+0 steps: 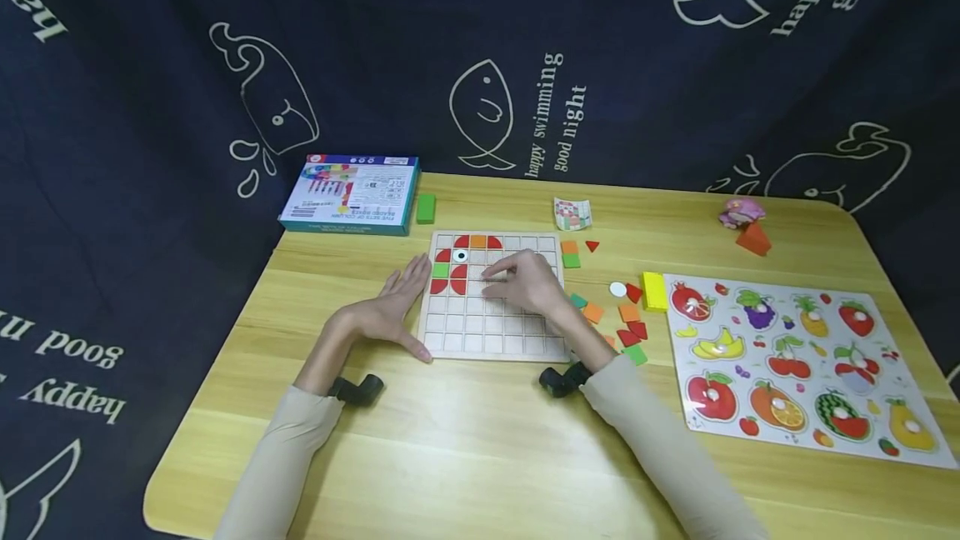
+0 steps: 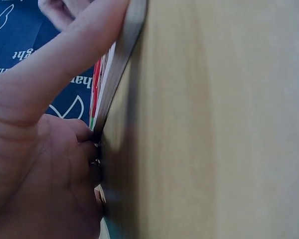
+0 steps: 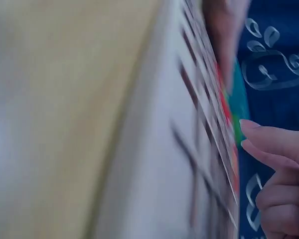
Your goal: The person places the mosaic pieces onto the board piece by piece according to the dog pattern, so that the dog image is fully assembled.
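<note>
A wooden grid board [image 1: 480, 327] lies on the table, with red rounded pieces [image 1: 458, 279], an orange square [image 1: 477, 242], a green square [image 1: 440, 270] and a white disc with a black dot [image 1: 461, 256] in its upper left cells. My left hand [image 1: 386, 307] is spread along the board's left side, its thumb [image 2: 84, 42] against the edge in the left wrist view. Over the middle of the grid is my right hand [image 1: 528, 282]. Its thumb and forefinger [image 3: 274, 139] point forward with a small gap between the tips and no piece showing there; the other fingers are curled.
Loose coloured pieces [image 1: 628, 312] lie right of the board, near a yellow block [image 1: 654, 292] and a fruit puzzle [image 1: 810, 365]. Behind stand a boxed toy [image 1: 352, 194], a green block [image 1: 426, 209] and a small pattern card [image 1: 573, 213]. A pink toy [image 1: 741, 212] sits far right.
</note>
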Tool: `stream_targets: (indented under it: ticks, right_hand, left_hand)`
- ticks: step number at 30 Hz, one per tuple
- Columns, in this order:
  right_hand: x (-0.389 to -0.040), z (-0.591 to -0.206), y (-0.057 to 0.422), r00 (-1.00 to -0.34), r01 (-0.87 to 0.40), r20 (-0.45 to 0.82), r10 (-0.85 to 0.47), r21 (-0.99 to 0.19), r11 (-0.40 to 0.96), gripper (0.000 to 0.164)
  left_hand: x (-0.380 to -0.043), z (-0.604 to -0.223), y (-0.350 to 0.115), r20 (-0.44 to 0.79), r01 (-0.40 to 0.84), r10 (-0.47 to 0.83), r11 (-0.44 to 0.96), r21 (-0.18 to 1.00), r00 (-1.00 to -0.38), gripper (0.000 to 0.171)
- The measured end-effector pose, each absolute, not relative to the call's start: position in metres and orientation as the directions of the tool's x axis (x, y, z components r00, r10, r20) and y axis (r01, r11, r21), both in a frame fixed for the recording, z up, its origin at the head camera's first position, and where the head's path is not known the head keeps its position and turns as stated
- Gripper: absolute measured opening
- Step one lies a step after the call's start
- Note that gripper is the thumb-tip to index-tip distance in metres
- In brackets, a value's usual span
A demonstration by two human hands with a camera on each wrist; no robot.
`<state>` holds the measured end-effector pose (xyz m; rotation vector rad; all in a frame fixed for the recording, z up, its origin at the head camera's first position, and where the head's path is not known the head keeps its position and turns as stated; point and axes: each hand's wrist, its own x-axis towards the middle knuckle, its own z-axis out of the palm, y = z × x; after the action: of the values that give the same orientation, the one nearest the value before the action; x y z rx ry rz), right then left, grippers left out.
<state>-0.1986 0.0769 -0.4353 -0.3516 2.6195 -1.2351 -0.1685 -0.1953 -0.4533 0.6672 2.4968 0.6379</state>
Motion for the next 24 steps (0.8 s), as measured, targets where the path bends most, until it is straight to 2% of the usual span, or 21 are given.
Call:
stream_targets:
  ticks: [8,12,20,24]
  right_hand:
    - [-0.196,-0.419,0.179,-0.982,-0.044,-0.094,-0.161,-0.722,0.690,0.032]
    - [-0.204,-0.418,0.213,-0.991,-0.001,-0.096,-0.095,-0.697,0.717,0.035]
    - [-0.240,-0.423,0.219,-0.988,0.100,-0.152,0.000,-0.648,0.755,0.037]
    - [-0.256,-0.430,0.214,-0.984,0.140,-0.178,0.031,-0.641,0.755,0.031]
  left_hand:
    - [-0.168,-0.454,-0.195,-0.312,0.347,0.557,0.775,0.528,-0.770,0.150]
    - [-0.168,-0.455,-0.197,-0.315,0.339,0.552,0.777,0.531,-0.772,0.150]
    - [-0.168,-0.455,-0.198,-0.316,0.342,0.556,0.775,0.532,-0.768,0.149]
    - [-0.169,-0.454,-0.196,-0.316,0.348,0.560,0.774,0.530,-0.766,0.148]
